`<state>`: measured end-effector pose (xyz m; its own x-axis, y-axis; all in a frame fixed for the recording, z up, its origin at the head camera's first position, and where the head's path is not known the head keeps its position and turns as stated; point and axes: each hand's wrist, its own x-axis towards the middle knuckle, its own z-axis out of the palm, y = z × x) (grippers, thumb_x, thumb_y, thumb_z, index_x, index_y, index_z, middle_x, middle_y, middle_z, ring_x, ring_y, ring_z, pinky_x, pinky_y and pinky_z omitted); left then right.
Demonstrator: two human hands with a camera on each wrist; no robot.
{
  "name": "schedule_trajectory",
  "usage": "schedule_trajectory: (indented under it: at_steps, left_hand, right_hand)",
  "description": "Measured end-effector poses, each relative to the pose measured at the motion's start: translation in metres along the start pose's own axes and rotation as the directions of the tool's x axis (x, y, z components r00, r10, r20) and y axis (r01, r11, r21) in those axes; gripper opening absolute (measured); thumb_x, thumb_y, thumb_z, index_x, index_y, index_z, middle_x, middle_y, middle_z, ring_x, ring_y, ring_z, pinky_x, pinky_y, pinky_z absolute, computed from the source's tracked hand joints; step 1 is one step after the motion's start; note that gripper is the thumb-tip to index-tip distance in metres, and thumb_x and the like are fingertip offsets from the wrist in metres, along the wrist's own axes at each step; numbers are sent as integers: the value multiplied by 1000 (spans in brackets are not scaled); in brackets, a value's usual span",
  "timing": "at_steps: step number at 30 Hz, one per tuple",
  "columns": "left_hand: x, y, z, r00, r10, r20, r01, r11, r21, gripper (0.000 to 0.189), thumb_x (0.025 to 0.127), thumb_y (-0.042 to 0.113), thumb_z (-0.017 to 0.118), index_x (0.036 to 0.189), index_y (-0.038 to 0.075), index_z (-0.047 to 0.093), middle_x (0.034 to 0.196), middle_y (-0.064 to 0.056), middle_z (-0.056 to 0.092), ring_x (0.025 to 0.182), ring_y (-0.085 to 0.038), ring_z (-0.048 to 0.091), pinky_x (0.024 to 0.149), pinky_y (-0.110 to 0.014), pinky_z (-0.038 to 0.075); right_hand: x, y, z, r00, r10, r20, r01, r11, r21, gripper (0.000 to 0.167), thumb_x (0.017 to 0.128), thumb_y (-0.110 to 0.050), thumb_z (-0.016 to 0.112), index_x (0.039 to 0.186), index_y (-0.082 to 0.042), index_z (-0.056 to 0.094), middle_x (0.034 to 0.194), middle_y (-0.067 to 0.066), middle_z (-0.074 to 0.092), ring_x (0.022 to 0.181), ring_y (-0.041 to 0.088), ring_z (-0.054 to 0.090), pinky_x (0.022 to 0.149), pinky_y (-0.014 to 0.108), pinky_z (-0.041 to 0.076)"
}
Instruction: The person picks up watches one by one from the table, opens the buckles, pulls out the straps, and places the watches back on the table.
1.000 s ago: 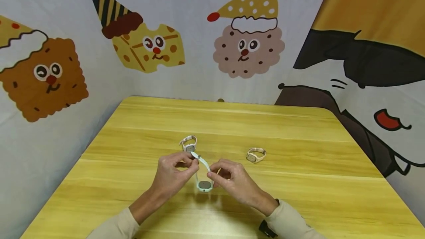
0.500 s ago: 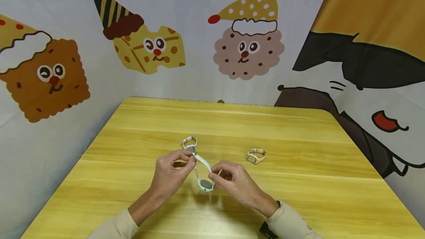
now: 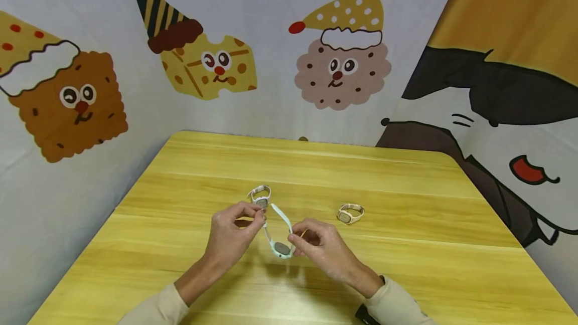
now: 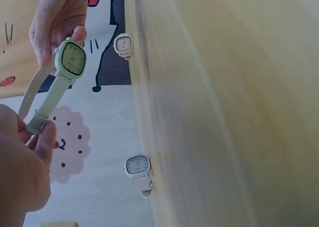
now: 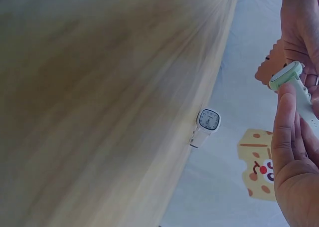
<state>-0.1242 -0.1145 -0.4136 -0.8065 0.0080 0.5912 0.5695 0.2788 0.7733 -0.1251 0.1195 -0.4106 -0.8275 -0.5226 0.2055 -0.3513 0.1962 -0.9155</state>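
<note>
Between my hands, above the table, hangs a mint-green wristwatch [image 3: 282, 250] with its strap undone. My left hand [image 3: 235, 227] pinches the buckle end of the strap between thumb and fingers. With thumb and fingers, my right hand [image 3: 322, 247] grips the other strap half near the case. That half's free tip points up and away from the left hand. In the left wrist view the green watch [image 4: 72, 60] shows its square dial. Just beyond my left fingers stands a white watch [image 3: 261, 195]. To the right lies a cream watch [image 3: 350, 213].
The wooden table [image 3: 406, 265] has rounded far corners and meets a cloth backdrop [image 3: 271, 109] printed with cartoon food. A black object [image 3: 367, 315] shows beside the right sleeve at the lower edge.
The strap's two ends have come apart: the free tip now stands away from my left fingers, which hold the buckle end. The head view has shifted slightly.
</note>
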Motion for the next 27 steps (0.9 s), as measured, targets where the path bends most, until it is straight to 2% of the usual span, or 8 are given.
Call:
schedule_trajectory:
  at_steps: [5,8,13,19,24,27]
  left_hand:
    - [1,2,0,997,-76,28,76,997,14,26,88,-8,72,80,15,68,96,-4,75,86,-18,72,57,-28,60]
    - [0,2,1,995,-94,41,94,995,-18,23,89,-9,70,84,13,67,92,-6,73,84,-20,72,54,-29,60]
    - [0,2,4,992,-106,70,112,989,-93,18,92,-10,66,95,7,63,92,-3,71,82,-27,71,59,-32,61]
    - [2,4,6,989,-112,101,123,986,-109,21,93,-11,67,100,8,62,95,-4,71,83,-29,71,64,-31,62]
    - [2,6,9,984,-138,114,150,983,-106,21,96,-6,66,113,6,63,98,-8,69,84,-27,70,67,-31,62]
    - [3,6,11,981,-155,121,171,977,-131,29,98,-5,64,125,6,60,101,-12,70,87,-32,70,68,-32,62]
  right_hand:
    - [0,1,-2,1000,11,-5,-11,1000,-13,17,102,-20,66,108,-5,69,97,16,68,75,31,71,68,45,62]
    - [3,1,0,1000,10,-7,-10,1000,-12,14,103,-19,65,109,-6,69,99,14,67,76,30,71,70,44,62]
    - [7,-1,2,1000,3,4,-3,999,-44,20,104,-23,63,112,-6,69,99,6,65,76,30,70,69,43,62]
    - [10,-2,3,1000,-10,-20,7,991,-136,23,103,-28,64,117,-10,70,95,3,67,74,26,68,63,33,58]
    - [14,-1,5,996,-56,-72,41,979,-198,17,103,-28,65,113,-15,68,87,-1,69,73,23,66,63,31,55]
    - [15,-1,7,990,-96,-102,70,971,-229,12,101,-27,67,109,-18,71,89,-9,68,75,15,65,66,32,56]
